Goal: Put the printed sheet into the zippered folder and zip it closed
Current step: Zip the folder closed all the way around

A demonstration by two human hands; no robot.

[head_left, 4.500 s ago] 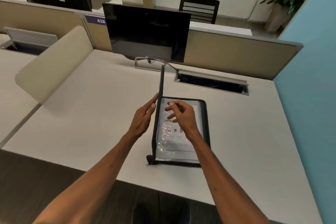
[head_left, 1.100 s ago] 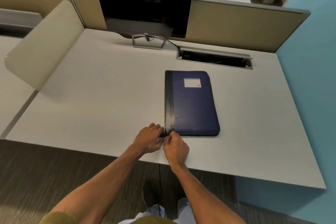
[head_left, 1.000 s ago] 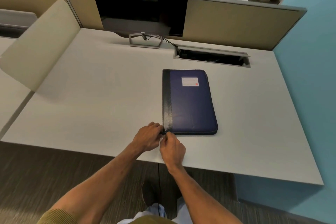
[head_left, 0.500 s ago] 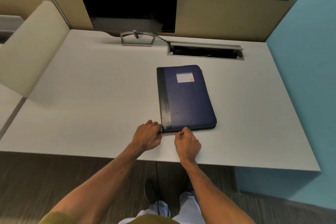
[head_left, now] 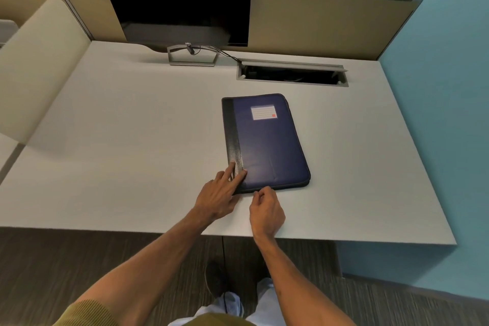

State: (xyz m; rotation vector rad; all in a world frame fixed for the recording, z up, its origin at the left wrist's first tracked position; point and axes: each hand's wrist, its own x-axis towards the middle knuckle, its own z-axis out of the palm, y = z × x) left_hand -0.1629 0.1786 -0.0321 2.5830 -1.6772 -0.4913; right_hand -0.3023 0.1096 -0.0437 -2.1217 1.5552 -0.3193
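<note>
On the desk point(head_left: 132, 167), on the near side of the monitor point(head_left: 180, 0), the folder point(head_left: 267, 145) lies flat, cover down. The left hand point(head_left: 217, 193) presses straight fingers on its near left corner; the right hand point(head_left: 266, 213) pinches its near edge.

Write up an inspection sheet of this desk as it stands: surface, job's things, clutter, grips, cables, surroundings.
Surface: pale grey desk, flat.
Job's things: zippered folder lies closed, blue cover up, black spine strip on its left; printed sheet not in view.
Clutter: nothing seen.
Grips: left hand presses straight fingers on the folder's near left corner; right hand pinches at the folder's near edge, apparently the zip pull, too small to confirm.
Cables: black cable runs from the monitor stand into the open cable hatch.
Surroundings: dark monitor, beige partition numbered 438, blue wall on the right.
</note>
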